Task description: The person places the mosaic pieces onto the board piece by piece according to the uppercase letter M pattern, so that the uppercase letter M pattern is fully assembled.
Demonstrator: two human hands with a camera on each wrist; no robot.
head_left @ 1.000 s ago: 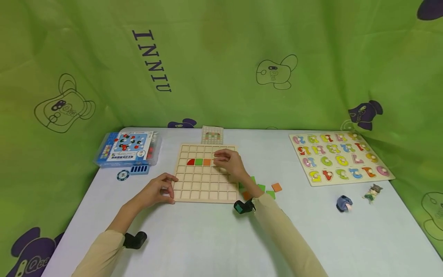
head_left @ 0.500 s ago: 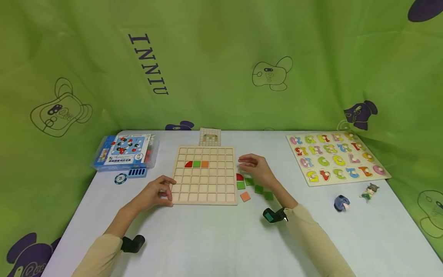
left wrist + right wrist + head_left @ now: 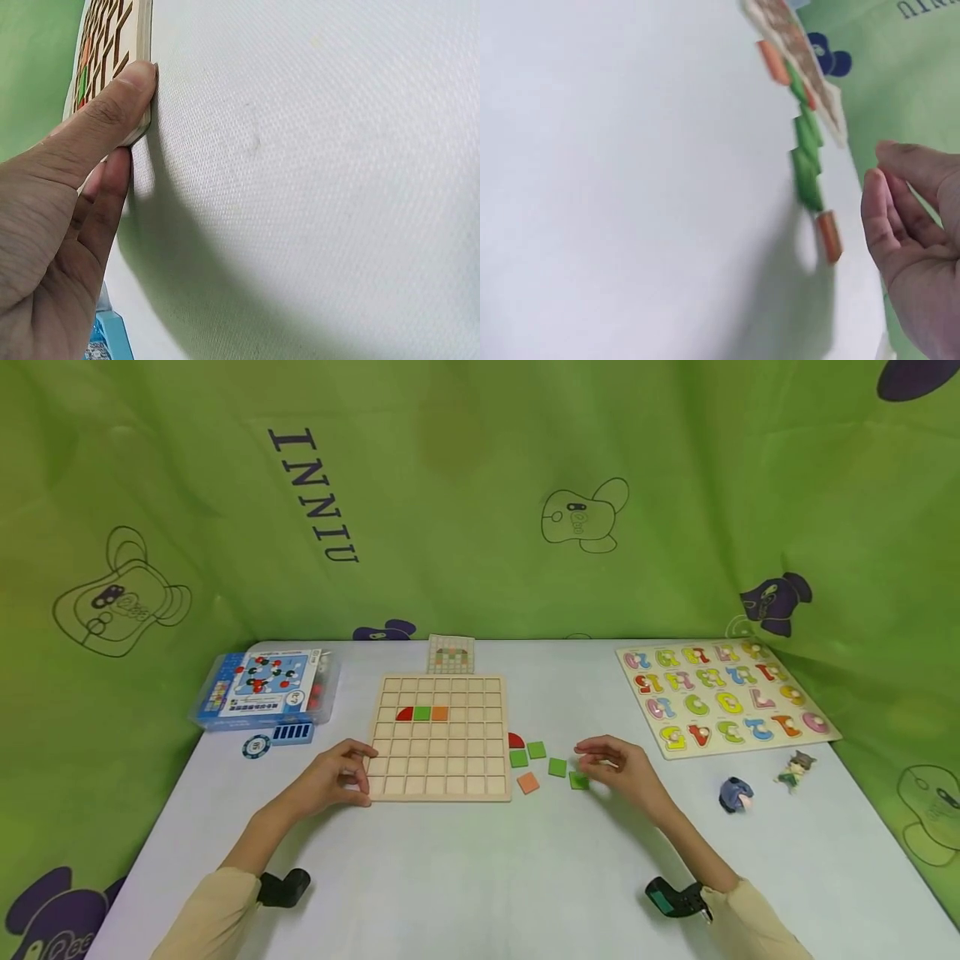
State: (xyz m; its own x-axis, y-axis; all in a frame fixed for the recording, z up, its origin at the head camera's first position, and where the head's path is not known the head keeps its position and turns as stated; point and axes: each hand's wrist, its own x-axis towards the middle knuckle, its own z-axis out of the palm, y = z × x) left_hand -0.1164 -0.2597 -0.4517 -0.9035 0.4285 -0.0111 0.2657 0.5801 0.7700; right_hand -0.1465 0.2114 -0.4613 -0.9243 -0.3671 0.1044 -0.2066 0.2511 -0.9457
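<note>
My left hand (image 3: 336,777) grips the near left corner of a wooden grid board (image 3: 442,764). In the left wrist view its thumb (image 3: 120,101) presses the corner and the other fingers lie along the side. One row of the board holds a red quarter-round tile (image 3: 406,714), a green square tile (image 3: 422,713) and an orange square tile (image 3: 440,713). My right hand (image 3: 622,770) hovers with loosely bent fingers and holds nothing, beside a loose green tile (image 3: 578,781). The right wrist view shows an orange tile (image 3: 829,237) near it, hidden by the hand in the head view.
More loose tiles lie right of the board, among them an orange square (image 3: 528,783) and a red quarter-round (image 3: 516,741). A pattern card (image 3: 451,653) lies behind the board. A plastic box (image 3: 266,687) stands left, a number puzzle (image 3: 727,702) right, with two figurines (image 3: 736,795) nearer.
My right hand has moved from over the board rightward and nearer, past the loose tiles. The left hand stays at the board's corner, and the three tiles in the row have not moved.
</note>
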